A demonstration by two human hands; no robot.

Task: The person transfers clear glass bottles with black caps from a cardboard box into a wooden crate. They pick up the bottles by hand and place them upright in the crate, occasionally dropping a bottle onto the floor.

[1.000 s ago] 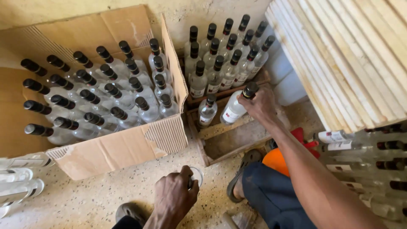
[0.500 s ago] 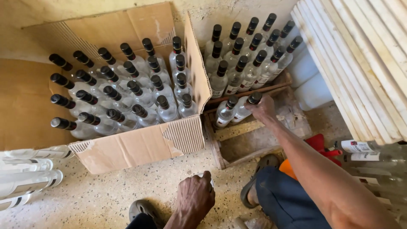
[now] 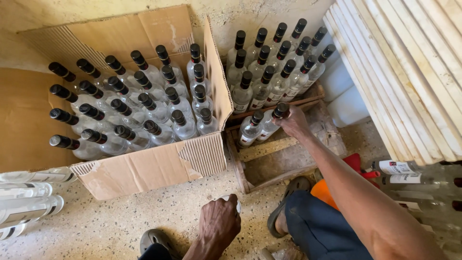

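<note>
1. Two hands show in your head view: your right hand [image 3: 293, 123] grips a capped bottle [image 3: 270, 124] in the wooden crate [image 3: 240, 163], right of the box [image 3: 149, 168].
2. Your left hand [image 3: 219, 224], near, is curled over a bottle [image 3: 235, 201] lying on the floor.

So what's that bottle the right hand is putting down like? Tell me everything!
The bottle is clear glass with a black cap and a pale label low on its body. It leans slightly and stands in the wooden crate, next to one more bottle like it, in front of the full rows. The right hand grips it at the cap and neck. What is inside cannot be told.
</note>
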